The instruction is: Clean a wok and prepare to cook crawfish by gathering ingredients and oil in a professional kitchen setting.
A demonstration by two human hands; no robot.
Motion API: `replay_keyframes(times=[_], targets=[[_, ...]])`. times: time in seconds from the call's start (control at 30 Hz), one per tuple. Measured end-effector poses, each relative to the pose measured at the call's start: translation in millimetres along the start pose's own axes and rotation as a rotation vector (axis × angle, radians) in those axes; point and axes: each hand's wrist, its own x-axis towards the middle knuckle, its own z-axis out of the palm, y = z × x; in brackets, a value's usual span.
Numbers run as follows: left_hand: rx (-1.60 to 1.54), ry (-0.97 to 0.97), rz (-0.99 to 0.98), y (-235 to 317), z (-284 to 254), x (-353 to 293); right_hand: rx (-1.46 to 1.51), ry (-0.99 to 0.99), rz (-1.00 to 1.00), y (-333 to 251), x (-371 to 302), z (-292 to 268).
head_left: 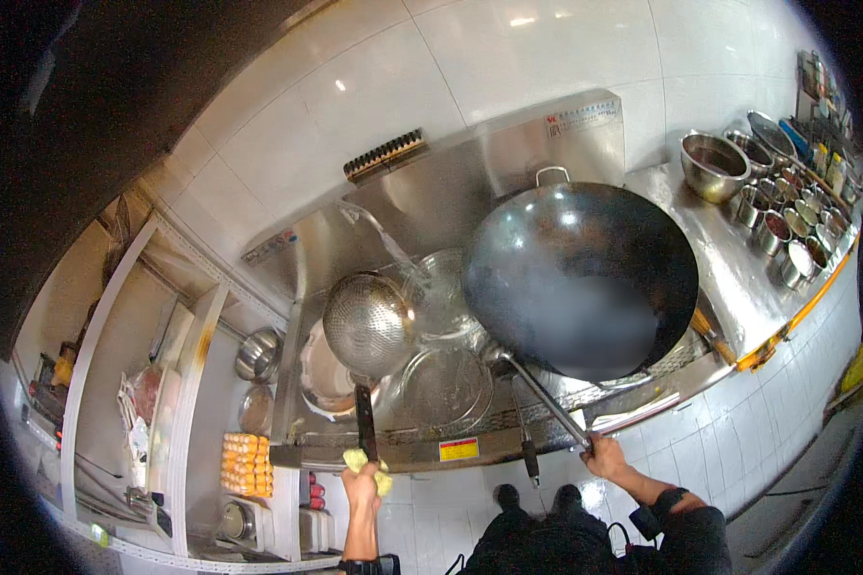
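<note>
My left hand [361, 494] is closed round the dark handle of a perforated metal strainer [366, 321], with a yellow-green cloth [382, 481] bunched in its grip. The strainer's rounded bowl is held over the left side of the steel stove top. In my right hand [607, 458] is the end of a long metal ladle [547, 398]; its bowl is beside the left rim of a big dark wok [585, 278]. A blurred grey patch covers the wok's lower part. Water runs from a faucet [362, 213] between strainer and wok.
A pale round basin [318, 369] sits partly behind the strainer. On the right counter [729, 287] stand metal bowls [715, 165] and several small seasoning tins [775, 230]. Shelving on the left [194, 422] has stacked eggs [246, 465] beside it. A black-handled tool [530, 460] overhangs the stove's front edge.
</note>
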Motion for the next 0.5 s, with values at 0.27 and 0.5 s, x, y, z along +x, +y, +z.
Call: replay_keyframes(times=[0.27, 0.5], targets=[[-0.442, -0.176, -0.471, -66, -47, -41, 0.339, 0.068, 0.027, -54, -3, -12], [-0.66, -0.46, -0.773, -120, -71, -32, 0.996, -0.272, 0.205, -152, -3, -58]])
